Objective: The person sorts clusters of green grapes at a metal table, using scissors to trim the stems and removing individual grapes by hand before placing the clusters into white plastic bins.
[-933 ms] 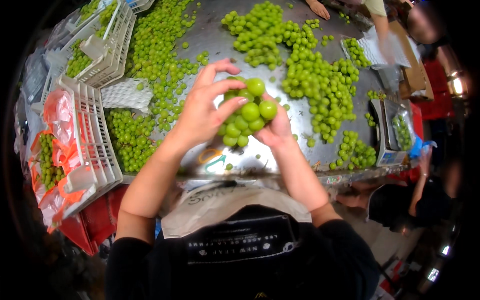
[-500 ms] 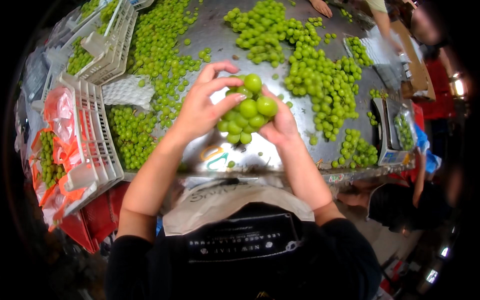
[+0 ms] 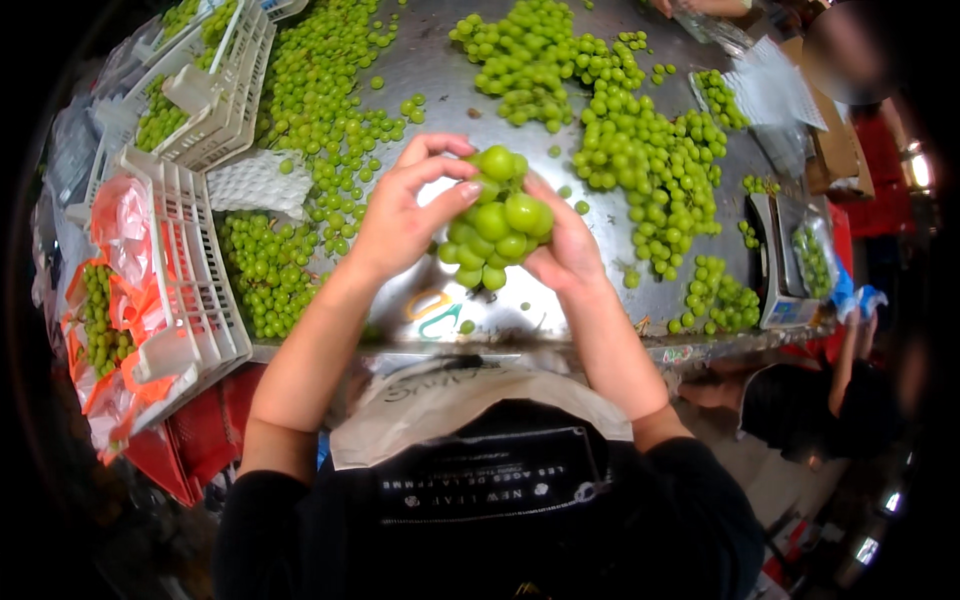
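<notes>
A bunch of green grapes is held above the metal table, with my right hand wrapped along its right side and partly hidden behind it. My left hand is at the bunch's upper left, fingers bent and apart, the fingertips and thumb close against the grapes. Whether they touch is hard to make out. Just below the bunch, scissors with orange and teal handles lie on the table, their blades not clearly visible.
Loose grapes cover the table's left; larger bunches lie right. White crates line the left side beside a white foam sheet. A scale holding a packed tray stands at the right edge. Another person's hand handles clear plastic at the far side.
The left thumb has drawn back off the front of the bunch, and the grapes have turned slightly. Across the table, the other person's hands have shifted to clear plastic.
</notes>
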### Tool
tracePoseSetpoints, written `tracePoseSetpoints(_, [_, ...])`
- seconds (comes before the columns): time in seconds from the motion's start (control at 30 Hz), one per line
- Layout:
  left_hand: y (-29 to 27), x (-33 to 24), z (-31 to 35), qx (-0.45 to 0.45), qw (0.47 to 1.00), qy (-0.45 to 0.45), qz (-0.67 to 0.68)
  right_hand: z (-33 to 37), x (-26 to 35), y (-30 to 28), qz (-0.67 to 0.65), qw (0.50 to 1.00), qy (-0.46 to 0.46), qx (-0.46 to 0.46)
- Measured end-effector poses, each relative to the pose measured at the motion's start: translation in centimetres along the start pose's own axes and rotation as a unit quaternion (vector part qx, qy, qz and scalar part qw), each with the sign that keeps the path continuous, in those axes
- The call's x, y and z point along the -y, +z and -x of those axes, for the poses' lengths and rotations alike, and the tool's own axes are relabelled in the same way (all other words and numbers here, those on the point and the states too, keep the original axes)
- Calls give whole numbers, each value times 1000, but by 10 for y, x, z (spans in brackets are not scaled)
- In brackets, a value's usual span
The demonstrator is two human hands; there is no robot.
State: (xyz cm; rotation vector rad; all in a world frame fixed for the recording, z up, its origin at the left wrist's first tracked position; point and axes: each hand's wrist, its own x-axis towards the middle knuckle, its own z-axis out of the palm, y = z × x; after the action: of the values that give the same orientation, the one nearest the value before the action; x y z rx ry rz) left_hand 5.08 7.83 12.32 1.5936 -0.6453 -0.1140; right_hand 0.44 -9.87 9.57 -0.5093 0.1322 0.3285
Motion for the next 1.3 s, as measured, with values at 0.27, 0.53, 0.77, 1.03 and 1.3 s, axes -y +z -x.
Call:
tracePoseSetpoints(0.27, [-2, 1, 1, -12, 993, -56, 98, 7, 3, 9, 18, 999, -16, -30])
tracePoseSetpoints(0.53, [-5, 10, 3, -19, 975, -96, 198, 8, 2, 6, 42, 998, -22, -37])
tracePoseSetpoints(0.77, [-57, 9, 6, -197, 979, 18, 54, 15, 2, 19, 89, 995, -30, -37])
tracePoseSetpoints(1.03, [6, 1, 35, -12, 999, -14, -36, 10, -6, 24, 218, 965, -143, -40])
tracePoseSetpoints(1.3, [8, -1, 32, -43, 902, -180, 390, 25, 23, 33, 290, 955, -64, 11])
